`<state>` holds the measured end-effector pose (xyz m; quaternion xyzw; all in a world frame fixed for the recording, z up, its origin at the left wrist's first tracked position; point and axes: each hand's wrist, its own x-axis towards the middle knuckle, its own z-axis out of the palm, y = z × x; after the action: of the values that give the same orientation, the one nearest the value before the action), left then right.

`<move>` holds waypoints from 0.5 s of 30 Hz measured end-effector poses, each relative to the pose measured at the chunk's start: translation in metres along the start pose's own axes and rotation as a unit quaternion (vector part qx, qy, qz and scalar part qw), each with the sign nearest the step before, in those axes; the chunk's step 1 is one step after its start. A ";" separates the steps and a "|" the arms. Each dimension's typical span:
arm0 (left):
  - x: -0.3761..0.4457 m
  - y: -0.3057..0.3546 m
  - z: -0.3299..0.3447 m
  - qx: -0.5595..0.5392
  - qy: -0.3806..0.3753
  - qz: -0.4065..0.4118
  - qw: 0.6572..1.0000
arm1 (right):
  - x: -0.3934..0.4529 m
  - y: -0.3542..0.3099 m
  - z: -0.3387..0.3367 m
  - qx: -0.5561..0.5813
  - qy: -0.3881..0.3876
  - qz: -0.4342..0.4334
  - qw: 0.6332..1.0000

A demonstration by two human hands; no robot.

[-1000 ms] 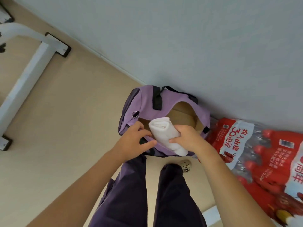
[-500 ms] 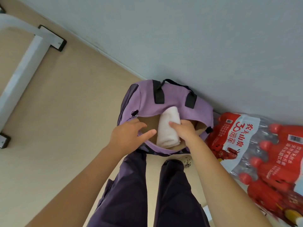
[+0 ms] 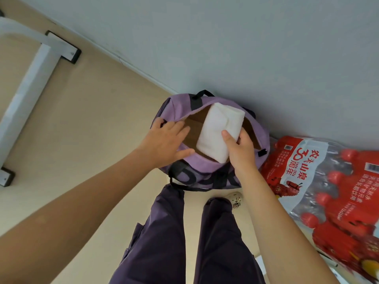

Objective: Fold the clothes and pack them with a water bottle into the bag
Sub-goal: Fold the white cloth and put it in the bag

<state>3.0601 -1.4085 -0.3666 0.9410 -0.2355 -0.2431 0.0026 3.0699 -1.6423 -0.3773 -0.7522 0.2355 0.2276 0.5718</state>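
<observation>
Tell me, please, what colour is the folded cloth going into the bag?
White; the folded cloth shows plainly in the head view, inside the purple bag.

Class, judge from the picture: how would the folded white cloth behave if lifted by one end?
The cloth is probably soft and floppy: its corners are rounded. It likely weighs little, since the right hand holds it alone. It may unfold if lifted by one end.

right hand (image 3: 241, 152) grips folded white cloth (image 3: 219, 130) inside purple bag (image 3: 205, 167), left hand (image 3: 166, 142) spreads opening
</observation>
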 end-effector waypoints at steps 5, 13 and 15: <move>0.004 -0.001 0.011 -0.099 -0.037 -0.060 0.993 | -0.008 0.014 0.004 -0.016 -0.041 0.008 0.999; 0.000 0.001 0.018 -0.232 0.032 -0.063 0.970 | -0.003 0.033 0.009 -0.325 -0.110 0.144 0.928; -0.004 0.004 0.018 -0.243 0.039 -0.052 0.968 | 0.002 0.033 0.021 -0.203 -0.098 0.135 0.965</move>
<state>3.0467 -1.4084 -0.3796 0.9318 -0.1199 -0.2557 0.2280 3.0497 -1.6302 -0.4084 -0.7874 0.2265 0.4186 0.3917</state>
